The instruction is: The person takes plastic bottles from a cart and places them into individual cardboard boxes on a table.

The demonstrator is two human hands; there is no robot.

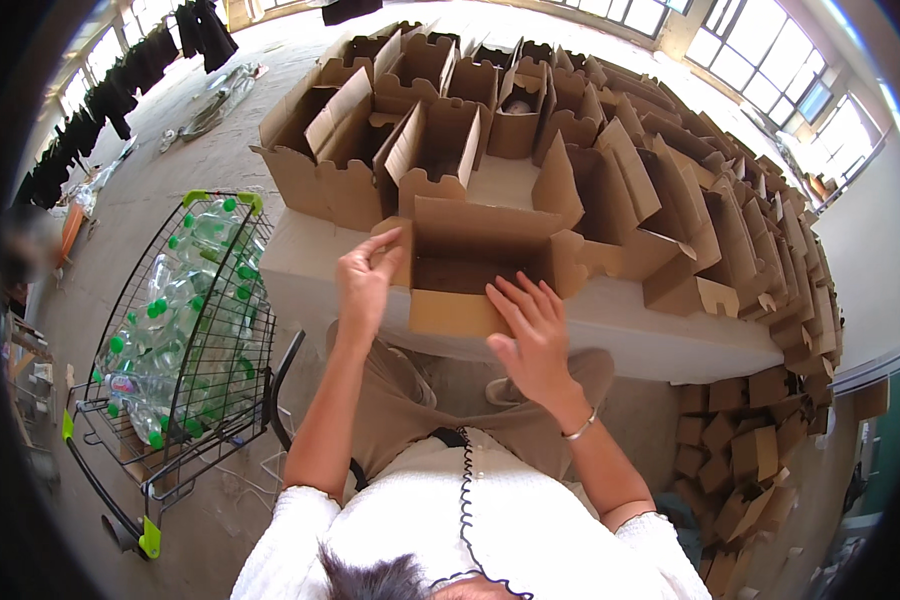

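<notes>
Brown cardboard lies under both hands: an open box (pixel 452 313) sits at the near edge of the surface (pixel 315 262), directly before the person. The left grip (pixel 363 288) is at its left end flap, thumb and fingers bent close together; whether they pinch the flap, I cannot tell. The right grip (pixel 530 325) is open, its fingers spread over the near wall toward the right end. The box's interior is dark brown, and the right fingers cover part of it.

Just beyond stand rows of similar open boxes (pixel 590 195), packed close together with flaps raised. One upright box (pixel 515 132) behind them holds something pale and rounded, too small to identify. Raised walls conceal the contents of many others, and the far rows shrink into an overlapping mass.

Left of the surface, a black wire cart (pixel 177 405) with bright green corners is heaped with clear plastic bottles (pixel 185 330) with green caps; the mesh and the pile hide the lower ones. To the lower right, more brown boxes (pixel 735 440) lie jumbled beside the surface, which is pale along its front.

Farther out, dark garments (pixel 135 75) hang in a line above the grey floor (pixel 220 150). Bright windows (pixel 755 55) edge the room, partly washed out, and a patch at far left is blurred.
</notes>
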